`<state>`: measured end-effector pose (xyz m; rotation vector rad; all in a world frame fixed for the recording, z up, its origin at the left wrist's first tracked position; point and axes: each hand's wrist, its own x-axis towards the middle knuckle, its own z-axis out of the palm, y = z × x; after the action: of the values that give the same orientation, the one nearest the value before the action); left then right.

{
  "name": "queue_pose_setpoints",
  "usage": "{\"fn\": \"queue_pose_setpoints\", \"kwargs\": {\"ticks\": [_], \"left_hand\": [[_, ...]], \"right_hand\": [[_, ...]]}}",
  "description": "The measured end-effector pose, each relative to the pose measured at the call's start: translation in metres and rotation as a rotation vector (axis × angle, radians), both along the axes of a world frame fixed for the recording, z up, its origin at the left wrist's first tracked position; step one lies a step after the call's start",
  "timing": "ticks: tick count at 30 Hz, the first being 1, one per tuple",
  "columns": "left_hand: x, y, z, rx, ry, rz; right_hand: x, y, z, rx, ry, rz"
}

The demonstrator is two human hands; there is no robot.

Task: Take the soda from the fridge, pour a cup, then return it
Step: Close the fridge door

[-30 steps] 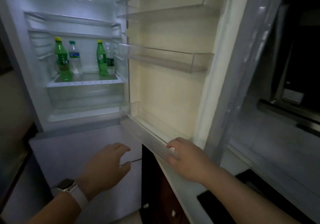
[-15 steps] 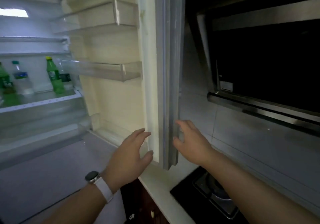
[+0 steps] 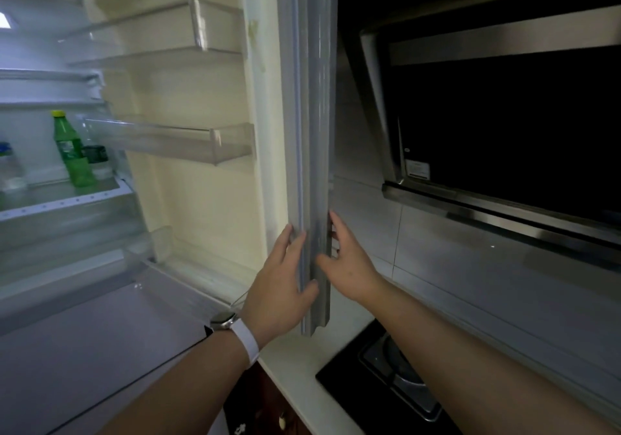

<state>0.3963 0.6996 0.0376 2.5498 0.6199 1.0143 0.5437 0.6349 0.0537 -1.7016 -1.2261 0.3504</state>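
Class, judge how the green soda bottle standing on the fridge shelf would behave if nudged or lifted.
The green soda bottle is tall and narrow, so a sideways nudge would probably tip it onto the clear bottle beside it. Its round body would likely roll once down.

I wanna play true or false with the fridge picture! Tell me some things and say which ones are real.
1. The fridge door is open. True.
2. The left hand holds the green soda bottle. False: the bottle stands on a shelf inside the fridge, and the left hand touches the door's edge.
3. A watch sits on the left wrist. True.
4. The green soda bottle has a red cap. False: its cap is yellow.
5. The right hand touches the fridge door. True.
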Motion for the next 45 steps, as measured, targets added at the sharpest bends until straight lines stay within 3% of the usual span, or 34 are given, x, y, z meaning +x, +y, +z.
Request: {"fn": "queue_pose_setpoints", "kwargs": {"ticks": [7,15,29,45], "left_hand": [[-0.017,-0.008,-0.013,0.025,-0.002,0.034],[-0.061,-0.024,-0.025,0.016,-0.048,0.121],[-0.182,-0.035,-0.032,0.0,-0.122,0.395],[-0.304,-0.004,-0.03,-0.087,-0.189,0.808]], "right_hand": [[-0.017,-0.011,-0.003,0.0,-0.07,0.033],[-0.058,-0.026,-0.012,0.05,-0.28,0.073],[-0.14,-0.005,-0.022,0.168,-0.712,0.442],[-0.269,0.089,-0.02,0.28,-0.776,0.746]]}}
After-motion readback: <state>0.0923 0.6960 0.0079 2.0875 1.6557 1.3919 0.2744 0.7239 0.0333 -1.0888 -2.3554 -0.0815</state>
